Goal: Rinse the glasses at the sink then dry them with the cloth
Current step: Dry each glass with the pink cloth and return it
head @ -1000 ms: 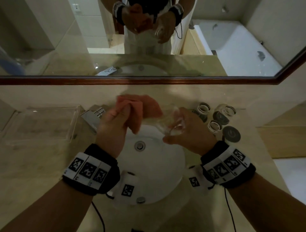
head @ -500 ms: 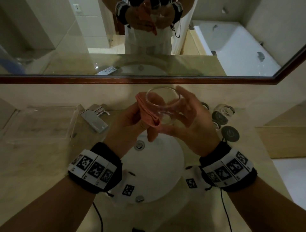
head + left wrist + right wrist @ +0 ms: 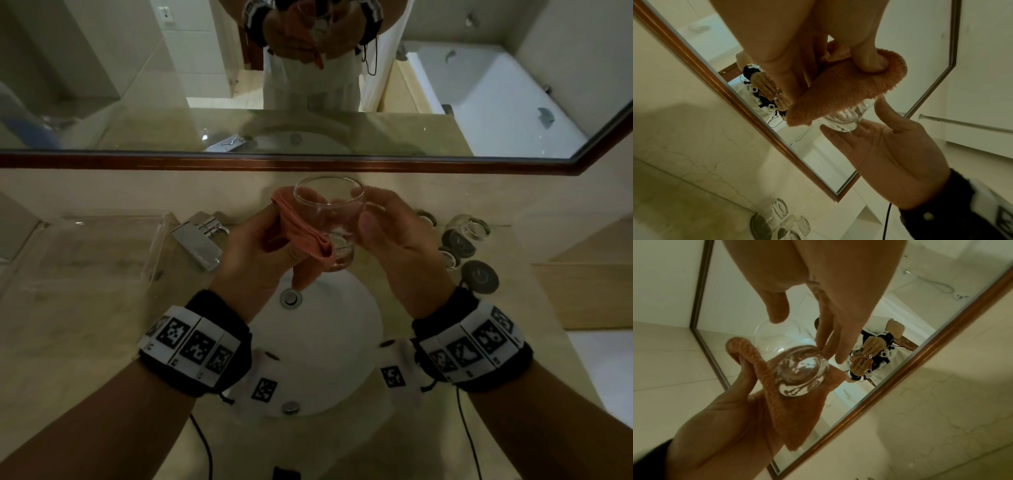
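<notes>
A clear tumbler (image 3: 327,219) is held up above the white sink (image 3: 329,349), its mouth tilted toward me. My right hand (image 3: 387,240) grips it, thumb on the near wall and fingers round the far side. My left hand (image 3: 260,246) holds the orange cloth (image 3: 303,233) against the glass's left side and base. In the right wrist view the thick base of the glass (image 3: 801,374) lies on the cloth (image 3: 795,410) in the left palm. In the left wrist view the left thumb presses into the fluffy cloth (image 3: 846,87) over the glass (image 3: 842,120).
Several more glasses (image 3: 466,229) and round dark coasters (image 3: 479,277) stand on the counter right of the sink. A chrome tap (image 3: 200,240) sits at the sink's left, with a clear tray (image 3: 85,250) beyond it. A framed mirror (image 3: 308,161) runs close behind.
Both hands lifted the glass and cloth from low over the sink. The glass turned mouth-up toward me, and the cloth moved from above it to its left side and base.
</notes>
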`<state>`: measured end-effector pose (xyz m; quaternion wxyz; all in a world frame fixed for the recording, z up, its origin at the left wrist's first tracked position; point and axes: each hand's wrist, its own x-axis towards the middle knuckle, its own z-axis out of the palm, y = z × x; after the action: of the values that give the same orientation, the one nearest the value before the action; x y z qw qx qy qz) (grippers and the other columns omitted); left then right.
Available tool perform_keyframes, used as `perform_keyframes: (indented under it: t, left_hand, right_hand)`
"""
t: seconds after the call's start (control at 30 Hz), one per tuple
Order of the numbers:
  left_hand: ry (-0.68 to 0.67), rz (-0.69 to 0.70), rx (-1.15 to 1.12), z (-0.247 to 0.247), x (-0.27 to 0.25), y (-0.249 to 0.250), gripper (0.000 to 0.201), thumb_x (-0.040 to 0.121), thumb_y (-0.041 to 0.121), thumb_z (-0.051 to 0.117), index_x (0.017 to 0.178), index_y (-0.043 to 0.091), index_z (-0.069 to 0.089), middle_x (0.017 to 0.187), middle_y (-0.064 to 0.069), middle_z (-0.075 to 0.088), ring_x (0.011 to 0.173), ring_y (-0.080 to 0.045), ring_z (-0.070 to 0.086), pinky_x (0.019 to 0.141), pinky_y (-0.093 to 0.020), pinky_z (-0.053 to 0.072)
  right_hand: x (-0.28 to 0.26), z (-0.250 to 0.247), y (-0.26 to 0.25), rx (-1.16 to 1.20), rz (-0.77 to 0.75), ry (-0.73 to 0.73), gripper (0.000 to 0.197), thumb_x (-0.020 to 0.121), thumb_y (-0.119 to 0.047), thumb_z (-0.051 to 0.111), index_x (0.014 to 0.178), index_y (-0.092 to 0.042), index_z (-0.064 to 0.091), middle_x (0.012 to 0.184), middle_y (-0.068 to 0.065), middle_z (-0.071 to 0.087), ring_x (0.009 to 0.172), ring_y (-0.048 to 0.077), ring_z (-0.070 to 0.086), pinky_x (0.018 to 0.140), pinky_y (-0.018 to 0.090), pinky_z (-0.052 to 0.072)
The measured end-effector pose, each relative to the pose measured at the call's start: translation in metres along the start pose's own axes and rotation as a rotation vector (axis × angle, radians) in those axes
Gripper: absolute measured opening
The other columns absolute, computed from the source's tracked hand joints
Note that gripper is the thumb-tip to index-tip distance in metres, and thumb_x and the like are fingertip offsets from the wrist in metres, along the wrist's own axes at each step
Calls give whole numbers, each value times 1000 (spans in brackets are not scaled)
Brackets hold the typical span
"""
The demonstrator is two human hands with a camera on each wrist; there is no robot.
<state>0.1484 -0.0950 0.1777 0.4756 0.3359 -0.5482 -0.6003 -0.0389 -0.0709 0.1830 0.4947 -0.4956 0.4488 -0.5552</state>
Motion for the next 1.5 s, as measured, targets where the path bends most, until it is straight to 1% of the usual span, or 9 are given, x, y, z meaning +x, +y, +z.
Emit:
perform_keyframes:
  t: [0.2,0.37,0.6,0.87,1.0,1.13,1.27,1.4,1.5]
  left_hand:
    - [8,-20,106,0,-4,-4,41,81,23,77,117,7,65,91,3,75,79,-11,69,69,-25,55]
    - [-11,-104,1,0,-3,-6,42,85,27,58,117,2,65,87,0,75,74,-13,71,62,-23,55]
    - [16,-242,-219,-6,7,-14,42,88,28,50,119,3,64,116,-11,72,105,-22,70,85,-29,57]
    - [-138,-148,-87,17,9,-36,18,81,38,70,70,24,73,64,4,67,59,-6,61,58,-18,51]
    - [-294,-60,-67,64,17,-38,13,86,16,54,83,7,63,56,12,65,48,2,56,50,-9,43]
    - [-380,-143,-69,110,29,-52,19,87,-1,58,104,7,62,72,11,74,62,-2,69,55,-10,50]
    - [-442,-159,99,145,53,-74,24,82,19,69,106,18,68,87,6,77,79,-6,72,67,-18,54]
    - [-362,-222,152,193,74,-102,7,77,28,76,83,31,76,75,9,75,72,-4,69,63,-20,54]
    - [-237,-338,83,235,94,-128,17,77,23,71,80,7,73,67,0,73,58,-10,67,54,-22,52]
  right_hand:
    - [2,7,-4,-367,43,-2,85,55,-61,82,128,-27,53,114,-8,70,99,9,71,86,39,61]
    - [4,10,-14,-223,50,30,79,63,-38,92,132,-19,58,109,-8,70,100,11,72,87,39,61]
    - [-4,13,-13,-253,-86,101,88,62,-13,95,138,-15,50,129,1,65,115,18,68,93,42,59]
    - [-26,-11,3,-242,-24,375,67,70,-18,90,126,-20,54,109,-3,65,99,12,70,81,29,60]
    - [-44,-43,18,-257,174,458,66,69,-59,74,121,-25,52,107,4,71,92,23,74,78,41,62]
    - [-55,-86,28,-255,295,436,93,73,-80,63,121,-2,50,100,24,70,70,28,72,58,36,56]
    - [-52,-143,13,-347,303,238,55,95,-52,58,95,2,67,77,19,72,59,36,68,50,32,56]
    - [-49,-209,10,-338,439,223,63,72,-64,64,110,-13,61,87,13,75,66,32,72,56,35,56]
    - [-52,-259,22,-140,457,375,67,64,-52,73,114,-11,58,91,12,71,69,21,64,65,36,51]
